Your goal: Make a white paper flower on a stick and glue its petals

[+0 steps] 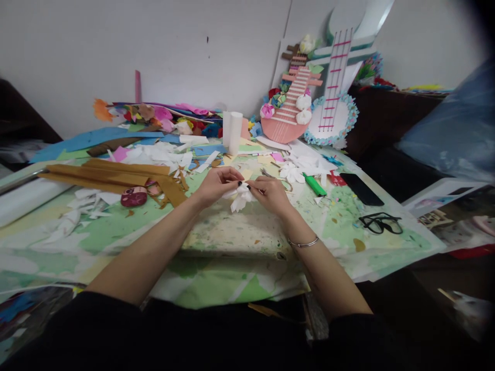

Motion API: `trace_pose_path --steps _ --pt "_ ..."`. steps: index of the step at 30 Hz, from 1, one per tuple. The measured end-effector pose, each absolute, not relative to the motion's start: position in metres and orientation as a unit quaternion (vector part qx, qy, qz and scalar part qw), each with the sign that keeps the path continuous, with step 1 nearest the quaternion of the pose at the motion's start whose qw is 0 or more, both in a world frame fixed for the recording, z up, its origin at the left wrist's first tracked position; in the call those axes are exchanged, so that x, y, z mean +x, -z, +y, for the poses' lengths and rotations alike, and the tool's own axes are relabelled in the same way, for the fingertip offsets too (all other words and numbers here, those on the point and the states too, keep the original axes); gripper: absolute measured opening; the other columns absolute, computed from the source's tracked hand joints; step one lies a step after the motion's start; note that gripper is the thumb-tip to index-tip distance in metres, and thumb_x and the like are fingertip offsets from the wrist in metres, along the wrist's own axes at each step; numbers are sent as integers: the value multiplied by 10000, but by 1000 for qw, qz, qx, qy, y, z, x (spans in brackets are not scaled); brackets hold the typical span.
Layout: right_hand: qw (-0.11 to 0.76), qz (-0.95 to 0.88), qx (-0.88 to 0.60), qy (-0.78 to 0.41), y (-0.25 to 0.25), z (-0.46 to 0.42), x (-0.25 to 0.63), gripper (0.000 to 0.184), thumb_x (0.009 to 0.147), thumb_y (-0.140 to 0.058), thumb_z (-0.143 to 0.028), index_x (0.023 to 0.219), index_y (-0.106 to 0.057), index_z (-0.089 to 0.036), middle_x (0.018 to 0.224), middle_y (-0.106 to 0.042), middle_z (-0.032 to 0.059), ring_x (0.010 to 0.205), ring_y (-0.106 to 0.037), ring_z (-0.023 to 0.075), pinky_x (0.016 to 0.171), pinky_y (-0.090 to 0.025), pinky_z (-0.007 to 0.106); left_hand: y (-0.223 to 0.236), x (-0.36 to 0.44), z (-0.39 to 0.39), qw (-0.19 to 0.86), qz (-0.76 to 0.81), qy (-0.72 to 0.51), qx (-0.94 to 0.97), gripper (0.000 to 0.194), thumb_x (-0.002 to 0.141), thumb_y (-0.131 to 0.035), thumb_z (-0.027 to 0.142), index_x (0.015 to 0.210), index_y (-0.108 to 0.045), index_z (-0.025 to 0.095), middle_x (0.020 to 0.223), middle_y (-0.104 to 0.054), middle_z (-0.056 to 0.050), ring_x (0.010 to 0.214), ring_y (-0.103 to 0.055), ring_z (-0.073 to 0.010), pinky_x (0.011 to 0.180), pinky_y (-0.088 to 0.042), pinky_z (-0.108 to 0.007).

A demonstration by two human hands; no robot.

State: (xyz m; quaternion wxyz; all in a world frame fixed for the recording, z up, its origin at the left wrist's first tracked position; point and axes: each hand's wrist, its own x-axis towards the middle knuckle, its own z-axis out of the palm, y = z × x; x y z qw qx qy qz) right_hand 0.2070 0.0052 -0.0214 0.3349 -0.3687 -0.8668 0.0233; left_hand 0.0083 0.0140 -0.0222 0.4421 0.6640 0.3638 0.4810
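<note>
White paper piece (241, 200) looks half-shaped imo, fingers of left hand (215, 186) and right hand (273, 195) pinching it; petal cutout (293, 172) right of that piece seems unworked.

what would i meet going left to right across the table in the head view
White roll, maroon object, left hand, white paper, right hand, green object, phone, glasses.
</note>
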Motion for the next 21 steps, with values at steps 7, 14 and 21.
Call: trace_pose_path --steps 7,14,21 --pt "368 -860 -354 -10 27 7 207 267 906 -490 -228 983 -746 -211 815 -695 35 716 -609 117 616 -367 219 22 8 13 439 358 -491 662 196 641 -747 251 767 -666 124 681 -644 -18 579 -548 -85 538 -379 -191" --pt "363 -860 -359 3 29 8 207 270 917 -488 -248 1000 -744 -219 836 -709 32 717 -617 116 615 -374 223 22 9 14 457 364 -484 652 204 617 -766 234 761 -672 124 690 -651 -20 584 -555 -85 539 -390 -192" --pt "364 -859 -360 8 33 10 207 264 920 -499 -261 1002 -749 -241 825 -705 31 723 -620 121 611 -373 222 30 5 20 456 343 -489 660 228 627 -772 227 787 -645 126 726 -647 -19 621 -576 -93 575 -418 -199"
